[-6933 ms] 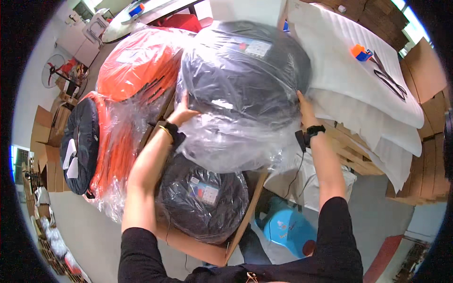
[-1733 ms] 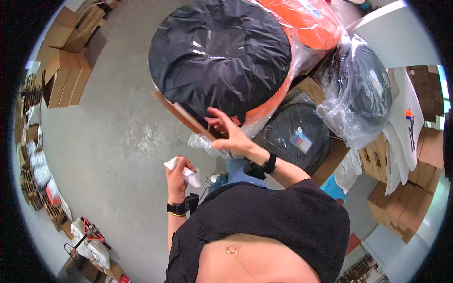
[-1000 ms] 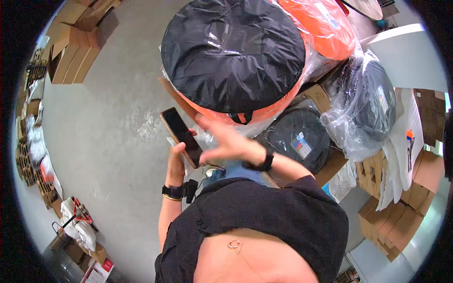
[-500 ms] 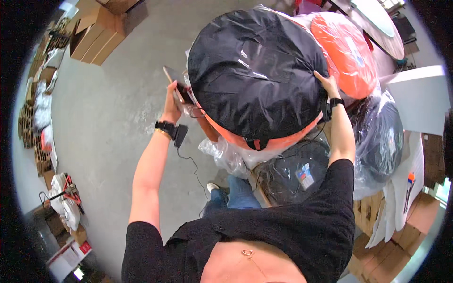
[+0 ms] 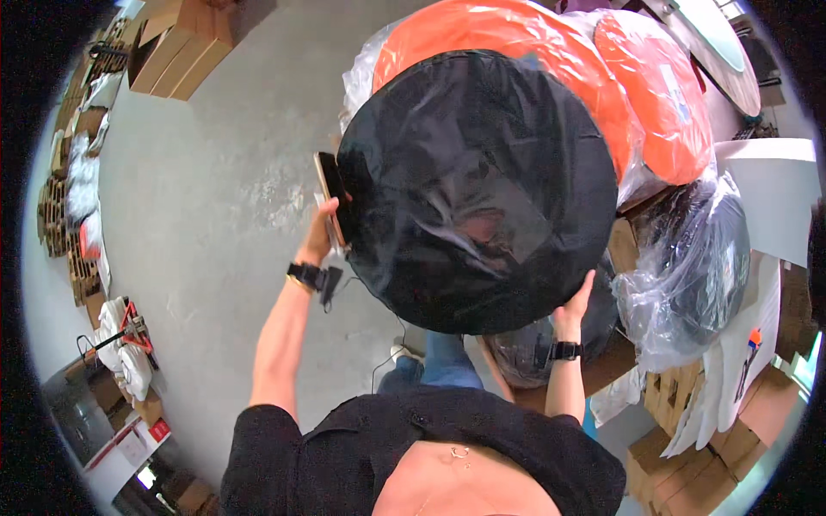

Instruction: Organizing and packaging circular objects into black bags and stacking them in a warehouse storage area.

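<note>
You have the big black round cushion (image 5: 477, 189), wrapped in clear plastic, lifted up in front of you between both hands. Your right hand (image 5: 575, 301) sits under its lower right edge, fingers spread flat against the wrap, so it carries the weight from below rather than pinching anything. Your left hand (image 5: 325, 230) is at the cushion's left rim and is closed around a phone (image 5: 330, 199), held upright against the edge; that leaves only the hand's side to steady the cushion, which is likely why the grip looks lopsided.

The cushion is tilted with its broad face toward you, and it hides most of what lies behind it. Just behind and above it an orange cushion (image 5: 533, 60) of the same shape shows, with a second orange one (image 5: 667, 95) beside that, both in plastic. To the right, lower down, a dark cushion (image 5: 701, 258) in a loose bag rests on cardboard boxes (image 5: 688, 456), near a white bench (image 5: 766, 198). A thin cable (image 5: 387, 353) hangs down from near your left wrist toward the grey concrete floor (image 5: 215, 198). More flat cardboard (image 5: 176, 52) lies stacked at the far left.
</note>
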`<state>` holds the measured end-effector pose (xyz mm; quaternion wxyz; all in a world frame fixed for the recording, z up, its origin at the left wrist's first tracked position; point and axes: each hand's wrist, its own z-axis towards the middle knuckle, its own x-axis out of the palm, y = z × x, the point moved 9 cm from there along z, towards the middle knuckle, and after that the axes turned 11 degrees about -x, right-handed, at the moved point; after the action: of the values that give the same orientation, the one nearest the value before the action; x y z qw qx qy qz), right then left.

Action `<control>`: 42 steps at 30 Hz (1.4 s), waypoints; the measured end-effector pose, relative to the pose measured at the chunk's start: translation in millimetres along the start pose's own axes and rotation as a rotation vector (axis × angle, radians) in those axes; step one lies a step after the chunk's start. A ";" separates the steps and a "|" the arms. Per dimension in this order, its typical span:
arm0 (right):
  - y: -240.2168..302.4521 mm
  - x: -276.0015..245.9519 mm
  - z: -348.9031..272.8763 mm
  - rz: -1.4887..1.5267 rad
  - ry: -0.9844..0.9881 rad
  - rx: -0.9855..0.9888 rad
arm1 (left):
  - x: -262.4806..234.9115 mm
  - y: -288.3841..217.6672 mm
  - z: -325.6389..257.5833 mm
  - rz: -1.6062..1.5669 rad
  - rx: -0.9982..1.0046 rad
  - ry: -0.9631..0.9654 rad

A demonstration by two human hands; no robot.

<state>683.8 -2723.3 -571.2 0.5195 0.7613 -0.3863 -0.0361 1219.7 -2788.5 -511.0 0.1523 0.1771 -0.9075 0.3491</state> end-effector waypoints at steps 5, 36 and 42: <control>-10.3 -22.6 -46.6 0.061 -0.302 0.122 | 7.0 49.5 -99.7 -0.132 0.278 -0.158; -101.0 -42.3 -58.5 -0.096 0.205 -0.017 | 18.2 128.0 -382.7 0.144 0.342 -0.268; -81.8 -9.4 -57.6 -0.025 0.353 0.029 | 13.4 79.2 -370.1 0.067 0.413 -0.194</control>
<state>748.6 -2660.2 -615.0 0.5676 0.7680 -0.2801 0.0975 1230.4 -2482.0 -288.8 0.0131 0.2072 -0.8324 0.5138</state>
